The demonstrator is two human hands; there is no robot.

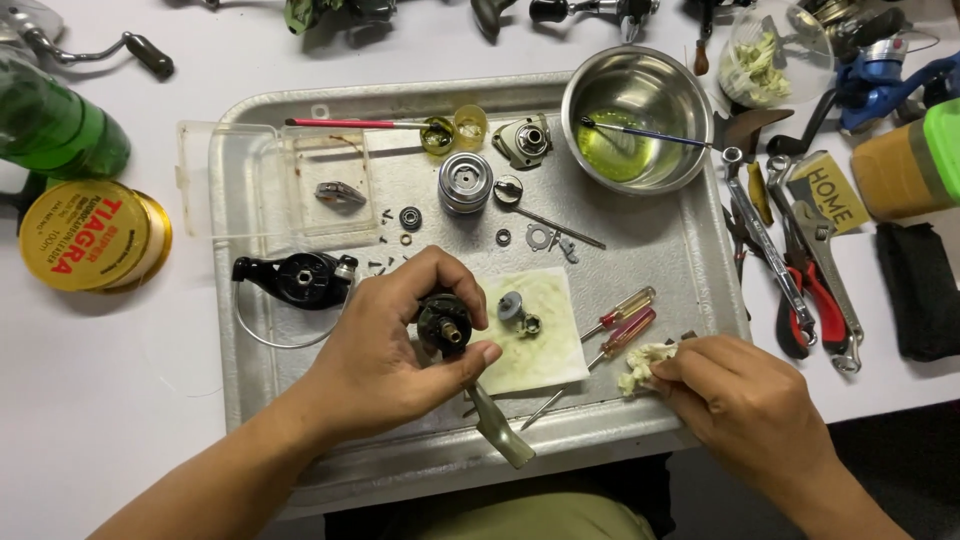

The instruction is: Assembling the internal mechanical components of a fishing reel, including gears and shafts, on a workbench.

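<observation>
At centre frame, the left hand grips a dark, greasy reel part with a brass-coloured shaft end, held above the dented metal tray. At lower right, the right hand pinches a stained wad of cloth — a cleaning step, by the look of it, with the wad due to meet the part. Just beside, small gears sit on an oil-blotched paper towel near two screwdrivers. Upper right, a steel bowl holds greenish fluid and a brush — pliers lie off-tray.
</observation>
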